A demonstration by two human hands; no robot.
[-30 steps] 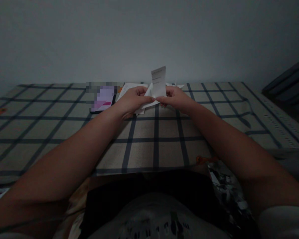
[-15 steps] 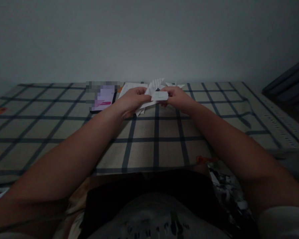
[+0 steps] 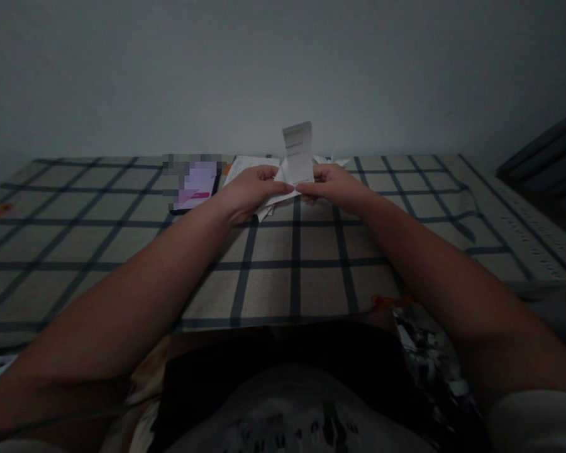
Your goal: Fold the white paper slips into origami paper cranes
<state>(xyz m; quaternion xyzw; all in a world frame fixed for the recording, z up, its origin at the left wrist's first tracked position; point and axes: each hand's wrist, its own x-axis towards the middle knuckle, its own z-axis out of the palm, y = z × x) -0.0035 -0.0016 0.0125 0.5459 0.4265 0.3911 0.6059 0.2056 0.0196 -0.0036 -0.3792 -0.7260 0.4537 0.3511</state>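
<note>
A folded sheet of white paper (image 3: 298, 154) with printed lines is held between my two hands, above the far middle of the table. One flap of it stands upright. My left hand (image 3: 255, 187) pinches its left side, thumb on top. My right hand (image 3: 332, 184) grips its right side, and the two thumb tips nearly meet at the paper's lower fold. The fingers underneath are partly hidden. Below and behind my left hand lie more printed paper sheets (image 3: 245, 165). A folded white paper piece (image 3: 331, 161) with pointed ends sits just behind my right hand.
A phone (image 3: 198, 185) with a lit, partly blurred screen lies left of my hands. The table has a checked cloth (image 3: 273, 283) and meets a plain wall (image 3: 283, 69) at the back. A dark slatted object (image 3: 547, 154) stands at the far right.
The paper flap that lay folded toward me now stands upright. My right hand has shifted slightly left, bringing its thumb close to the left thumb.
</note>
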